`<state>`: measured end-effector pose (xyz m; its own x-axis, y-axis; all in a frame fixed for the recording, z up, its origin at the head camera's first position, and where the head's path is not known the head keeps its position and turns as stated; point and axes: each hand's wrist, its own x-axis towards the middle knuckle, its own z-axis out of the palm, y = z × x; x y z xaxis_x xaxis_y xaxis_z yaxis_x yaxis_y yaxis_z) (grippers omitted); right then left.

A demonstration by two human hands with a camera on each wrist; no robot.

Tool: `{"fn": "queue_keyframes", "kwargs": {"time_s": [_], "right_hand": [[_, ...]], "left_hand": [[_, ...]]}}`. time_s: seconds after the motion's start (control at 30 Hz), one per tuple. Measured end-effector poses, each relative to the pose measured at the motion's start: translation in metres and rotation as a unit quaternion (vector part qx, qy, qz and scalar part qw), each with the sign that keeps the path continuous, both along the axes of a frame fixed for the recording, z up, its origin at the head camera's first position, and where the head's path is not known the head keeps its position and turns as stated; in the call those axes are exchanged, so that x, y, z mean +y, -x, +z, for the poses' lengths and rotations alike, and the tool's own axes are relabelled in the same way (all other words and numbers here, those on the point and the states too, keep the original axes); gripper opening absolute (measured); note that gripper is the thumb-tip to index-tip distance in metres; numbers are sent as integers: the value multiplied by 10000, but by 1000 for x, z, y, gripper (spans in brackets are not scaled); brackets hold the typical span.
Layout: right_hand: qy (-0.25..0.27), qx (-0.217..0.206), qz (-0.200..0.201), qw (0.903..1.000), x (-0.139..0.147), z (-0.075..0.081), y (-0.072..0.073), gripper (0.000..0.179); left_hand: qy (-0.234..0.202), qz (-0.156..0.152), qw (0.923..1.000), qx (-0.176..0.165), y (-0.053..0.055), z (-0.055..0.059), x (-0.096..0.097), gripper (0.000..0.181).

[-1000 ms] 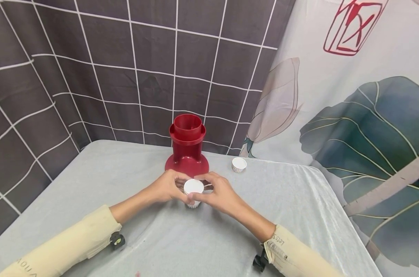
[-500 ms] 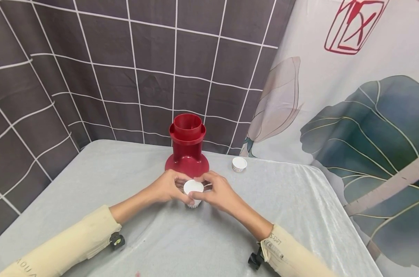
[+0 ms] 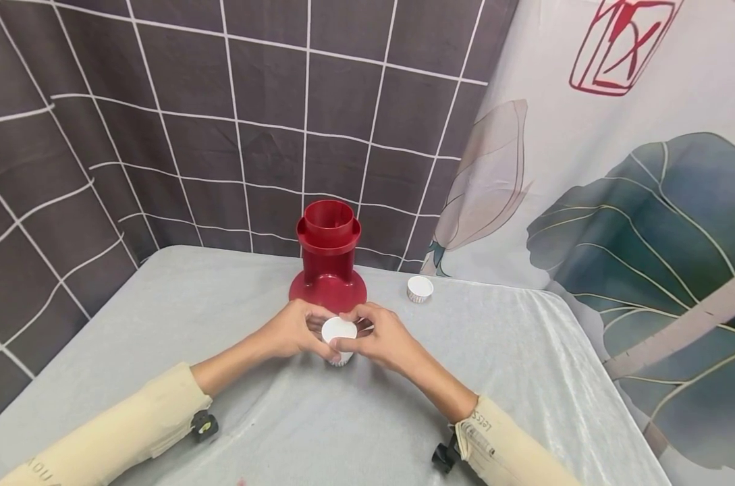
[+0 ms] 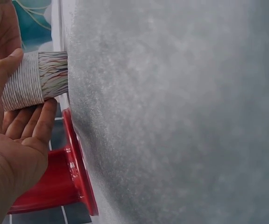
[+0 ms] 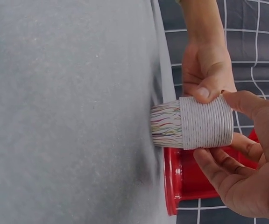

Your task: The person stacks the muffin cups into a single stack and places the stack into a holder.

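A stack of white paper baking cups (image 3: 337,327) stands upright on the cloth, its narrow end down. Thin coloured streaks mark the side of the lowest cup, and the nested rims (image 5: 207,122) form a ribbed band above it. From the left, my left hand (image 3: 297,329) grips the stack, thumb in front and fingers behind. My right hand (image 3: 382,337) grips its other side the same way, thumb across the near rim. Right behind the hands stands a red plastic holder (image 3: 328,260), a round tube on a wide base. Some fingers are hidden behind the stack.
One white paper baking cup (image 3: 419,289) sits apart near the table's back edge, right of the red holder. Light grey cloth (image 3: 495,378) covers the table. A dark gridded curtain (image 3: 270,155) and a leaf-patterned curtain (image 3: 646,223) hang behind it.
Both hands keep their grip on the stack of baking cups in nearly the same spot. The right forearm has shifted slightly left.
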<state>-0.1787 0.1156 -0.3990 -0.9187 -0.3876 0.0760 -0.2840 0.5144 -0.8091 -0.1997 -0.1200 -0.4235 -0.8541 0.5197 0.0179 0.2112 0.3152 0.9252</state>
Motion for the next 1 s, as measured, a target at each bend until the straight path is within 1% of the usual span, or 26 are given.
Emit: {"fn": "queue_keyframes", "kwargs": {"time_s": [0.27, 0.37, 0.53, 0.73, 0.87, 1.0], "right_hand": [[7, -11, 57, 10000, 2, -4, 1, 34], [69, -1, 35, 10000, 2, -6, 0, 34], [330, -111, -12, 9994, 2, -10, -2, 32], [551, -148, -41, 9984, 6, -15, -4, 44], [553, -140, 80, 9983, 11, -13, -3, 50], [512, -155, 188, 9984, 17, -11, -2, 51]], "left_hand": [[21, 23, 10000, 8, 0, -4, 0, 52], [-11, -1, 10000, 5, 0, -5, 0, 52], [75, 4, 10000, 51, 0, -5, -1, 51], [116, 16, 9999, 76, 1, -1, 0, 49], [50, -25, 9999, 94, 1, 0, 0, 50], [-3, -57, 10000, 52, 1, 0, 0, 52]]}}
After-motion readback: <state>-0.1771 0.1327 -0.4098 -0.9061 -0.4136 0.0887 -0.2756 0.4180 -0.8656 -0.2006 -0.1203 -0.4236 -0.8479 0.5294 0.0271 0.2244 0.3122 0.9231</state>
